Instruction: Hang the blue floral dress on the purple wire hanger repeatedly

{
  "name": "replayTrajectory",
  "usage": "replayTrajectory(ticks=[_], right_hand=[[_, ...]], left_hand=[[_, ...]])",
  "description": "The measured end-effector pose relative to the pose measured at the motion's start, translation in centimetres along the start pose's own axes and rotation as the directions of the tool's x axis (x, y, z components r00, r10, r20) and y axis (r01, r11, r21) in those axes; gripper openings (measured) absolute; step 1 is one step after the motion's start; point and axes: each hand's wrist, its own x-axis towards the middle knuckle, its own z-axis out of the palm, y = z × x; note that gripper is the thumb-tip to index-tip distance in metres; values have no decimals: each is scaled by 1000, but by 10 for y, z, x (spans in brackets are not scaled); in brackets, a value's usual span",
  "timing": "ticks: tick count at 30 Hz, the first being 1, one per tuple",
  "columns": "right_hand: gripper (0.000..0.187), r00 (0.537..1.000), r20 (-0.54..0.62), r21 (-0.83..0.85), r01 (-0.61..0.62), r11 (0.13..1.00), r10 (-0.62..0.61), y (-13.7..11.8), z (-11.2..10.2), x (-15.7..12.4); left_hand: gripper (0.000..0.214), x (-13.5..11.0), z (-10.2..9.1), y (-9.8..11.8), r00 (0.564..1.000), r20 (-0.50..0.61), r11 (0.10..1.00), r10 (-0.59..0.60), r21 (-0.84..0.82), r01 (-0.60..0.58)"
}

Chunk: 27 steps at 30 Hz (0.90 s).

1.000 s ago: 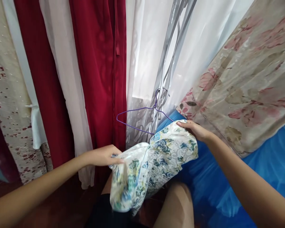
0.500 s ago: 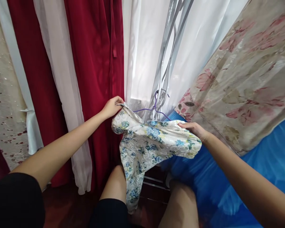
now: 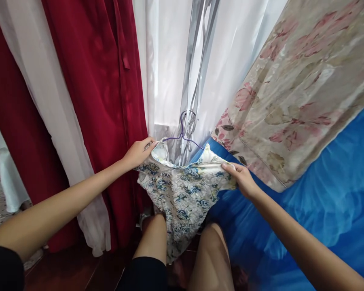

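A white dress with blue and green flowers (image 3: 183, 194) hangs spread between my hands, its neckline uppermost and its lower part falling between my knees. My left hand (image 3: 139, 151) is closed on the left shoulder of the dress. On the other side, my right hand (image 3: 241, 176) pinches the right shoulder, thumb and fingers pressed on the cloth. A purple wire hanger (image 3: 182, 135) sits inside the neckline, with its hook pointing up and its lower part hidden by the cloth.
Dark red fabric (image 3: 100, 101) and pale sheer fabric (image 3: 51, 101) hang at the left. White cloth (image 3: 166, 72) with grey ribbons (image 3: 189, 52) hangs straight ahead. To the right are a beige floral fabric (image 3: 300, 101) and blue tulle (image 3: 318, 206). The floor (image 3: 66, 270) is reddish brown.
The dress has opened out flat, its front now facing me and its neckline showing. My right hand has moved slightly down and left, and the view has shifted to the right.
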Motion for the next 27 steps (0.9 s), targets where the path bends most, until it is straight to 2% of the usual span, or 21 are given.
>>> replayTrajectory(ticks=[4,6,8,9,10,11,12,13,14,15,16,17,19,20,21,23,24,26,27], right_hand=[[44,966,-148,-101,200,975,-214,-33,-3,9],[44,931,-222,-136,263,955,-288,-58,9,10],[44,897,-235,-210,328,921,-374,-82,32,-2],[44,887,-170,-265,379,887,-430,-94,46,-15],[45,871,-56,-325,445,834,-487,-105,61,-30],[46,843,137,-372,530,762,-520,-114,75,-47],[45,765,409,-370,637,676,-497,-121,87,-64],[41,651,597,-328,731,598,-468,-126,96,-79],[38,551,713,-283,792,541,-433,-128,102,-90],[36,480,783,-251,826,504,-397,-126,105,-97],[33,461,804,-254,838,483,-376,-122,106,-99],[31,483,799,-294,834,466,-360,-115,104,-97],[29,583,742,-440,796,416,-330,-92,98,-84],[38,631,703,-514,770,379,-328,-77,96,-77],[58,667,667,-572,744,344,-334,-61,96,-72],[94,688,632,-611,726,317,-358,-26,99,-68],[96,692,615,-610,721,328,-378,-9,103,-70],[74,723,548,-610,690,389,-422,20,109,-80],[61,746,505,-617,663,423,-434,31,110,-85]], left_hand=[[43,-4,-5,12,994,-110,997,21,77,-12],[46,-4,-9,16,984,-175,999,36,35,-30],[43,-4,-11,14,973,-230,999,36,14,-34],[41,-6,-11,10,968,-249,999,26,29,-19],[40,-9,-9,6,965,-262,999,2,47,11],[40,-13,-6,1,964,-264,997,-42,46,56],[44,-18,-1,-4,959,-260,993,-108,6,114],[49,-24,5,-8,950,-245,980,-194,-81,180],[54,-31,13,-10,933,-216,948,-288,-202,246],[59,-37,21,-9,910,-178,893,-375,-332,304],[61,-44,30,-5,885,-141,827,-443,-447,342],[63,-50,37,2,867,-107,760,-487,-542,359],[64,-60,49,29,866,-40,643,-499,-687,339],[64,-64,51,47,883,10,583,-469,-748,317],[64,-67,52,66,908,78,515,-411,-803,301],[58,-72,48,105,941,277,383,-194,-862,333],[53,-75,46,122,929,363,354,-69,-862,364],[41,-78,41,147,880,466,351,89,-842,410],[35,-78,40,154,867,483,360,125,-836,414]])
